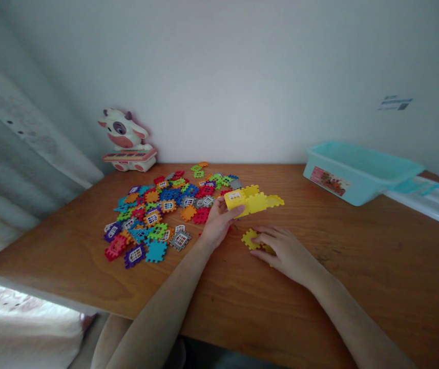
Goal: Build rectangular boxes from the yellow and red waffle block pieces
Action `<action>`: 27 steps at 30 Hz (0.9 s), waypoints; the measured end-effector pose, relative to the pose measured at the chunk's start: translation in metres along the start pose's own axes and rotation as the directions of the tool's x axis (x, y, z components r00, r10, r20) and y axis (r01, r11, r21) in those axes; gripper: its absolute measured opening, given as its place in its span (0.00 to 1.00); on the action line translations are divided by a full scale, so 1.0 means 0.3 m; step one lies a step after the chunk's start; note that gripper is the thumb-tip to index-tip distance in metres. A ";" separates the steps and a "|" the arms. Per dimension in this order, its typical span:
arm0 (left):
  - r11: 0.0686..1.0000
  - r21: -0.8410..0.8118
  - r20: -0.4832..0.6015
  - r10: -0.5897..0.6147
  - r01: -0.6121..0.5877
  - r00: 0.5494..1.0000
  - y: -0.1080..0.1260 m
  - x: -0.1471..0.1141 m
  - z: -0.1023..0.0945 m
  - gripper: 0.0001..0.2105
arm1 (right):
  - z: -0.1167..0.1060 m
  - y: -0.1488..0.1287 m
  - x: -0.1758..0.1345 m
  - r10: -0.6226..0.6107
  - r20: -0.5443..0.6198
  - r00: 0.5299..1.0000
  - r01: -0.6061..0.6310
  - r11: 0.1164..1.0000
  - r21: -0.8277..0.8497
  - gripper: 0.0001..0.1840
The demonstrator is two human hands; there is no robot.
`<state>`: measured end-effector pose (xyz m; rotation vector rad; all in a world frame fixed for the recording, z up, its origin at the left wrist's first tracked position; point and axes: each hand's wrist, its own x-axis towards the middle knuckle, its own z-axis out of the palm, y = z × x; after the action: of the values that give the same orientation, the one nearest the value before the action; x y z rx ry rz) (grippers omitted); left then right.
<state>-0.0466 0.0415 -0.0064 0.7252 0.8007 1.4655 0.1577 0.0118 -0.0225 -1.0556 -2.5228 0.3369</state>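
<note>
While the left hand [216, 223] holds up a joined yellow section [257, 203], thumb on the near face and fingers behind, the right hand [286, 253] lies low over loose yellow pieces [249, 239] on the table [380, 266]. Right hand: fingers curved and slightly parted, partly covering the pieces; whether it grips one or only touches, cannot tell. Yellow section: clear of the tabletop, notched edges, white window insert [234, 195] at the end near the left hand, narrower notched strip reaching out to the right. Handling, as judged: support the section close to its joints, with light pressure, since thin interlocked panels may flex or pop apart; take a loose piece by its edges, leaving the teeth uncovered; square teeth to notches before pressing, and press evenly along the seam rather than at one corner. Neighbouring stock: mixed heap of coloured pieces [152, 218], left of the hands, several with window inserts; cow toy with keyboard [123, 136], behind the heap by the wall; pale turquoise bin [365, 188], far right, well apart from both hands.
</note>
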 end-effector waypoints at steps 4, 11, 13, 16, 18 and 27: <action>0.997 0.062 0.041 0.033 -0.036 0.999 -0.011 0.002 -0.011 0.30 | -0.015 0.067 -0.018 0.172 -0.107 0.979 -0.163 0.983 0.081 0.16; 0.938 0.345 0.170 -0.046 -0.016 0.984 -0.017 -0.001 -0.041 0.32 | -0.050 0.236 -0.065 0.528 -0.292 0.797 -0.474 0.848 0.239 0.28; 0.889 0.456 0.198 -0.064 -0.034 0.978 -0.027 -0.002 -0.050 0.31 | -0.070 0.268 -0.074 0.645 -0.274 0.714 -0.554 0.759 0.343 0.27; 0.767 0.625 0.271 -0.044 -0.142 0.961 -0.039 -0.007 -0.062 0.28 | -0.099 0.277 -0.079 0.715 -0.310 0.627 -0.605 0.697 0.385 0.23; 0.622 0.740 0.337 -0.014 -0.255 0.942 -0.035 -0.013 -0.071 0.27 | -0.113 0.260 -0.074 0.704 -0.355 0.615 -0.600 0.710 0.370 0.18; 0.189 0.826 0.540 0.008 -0.532 0.842 0.029 -0.025 -0.094 0.36 | -0.118 0.176 -0.041 0.629 -0.300 0.717 -0.291 0.661 0.692 0.23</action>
<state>-0.0744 0.0324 -0.0148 2.2303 1.2610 0.8384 0.2144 0.0417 -0.0128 -1.2997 -1.4402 0.8201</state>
